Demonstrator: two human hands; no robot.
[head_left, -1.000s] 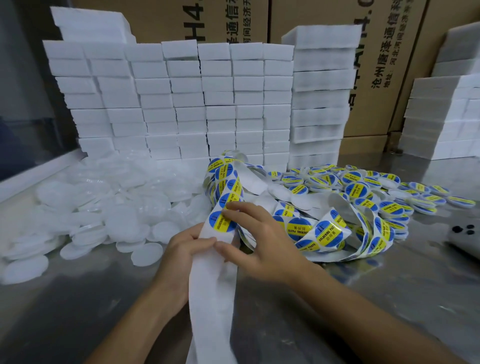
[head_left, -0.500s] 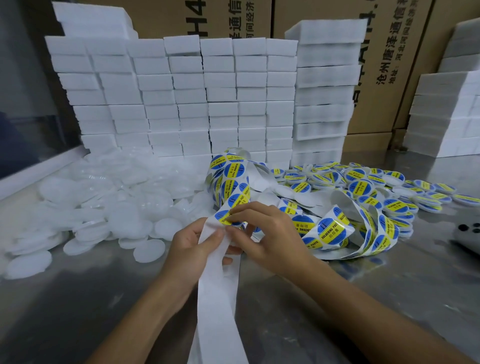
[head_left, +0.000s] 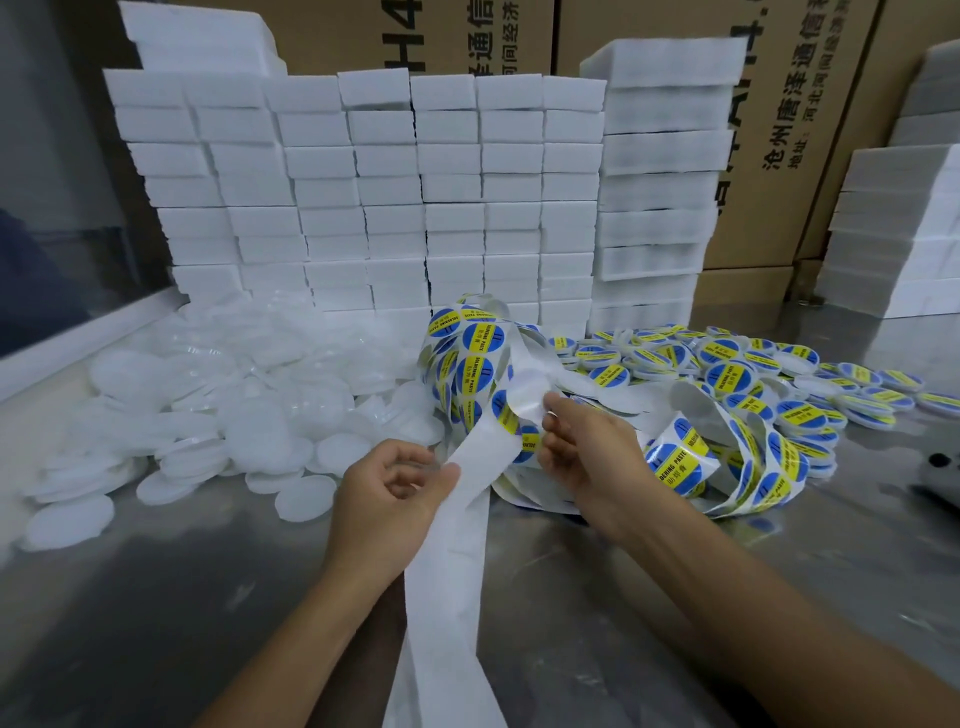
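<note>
Sticker strip pinched between both hands over the steel table.
Left hand pinches its bare left edge; right hand grips the right edge beside the first sticker. White discs crowd left, its coils lie right; bare table shows beside the forearms.

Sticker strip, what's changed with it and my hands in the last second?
The right hand drew up and rightward, away from the left hand, pinching the sticker strip near its next label; whether a label peeled off, I cannot tell. The left hand still grips the bare backing end. The white discs, labelled discs and foam blocks stayed put.
</note>
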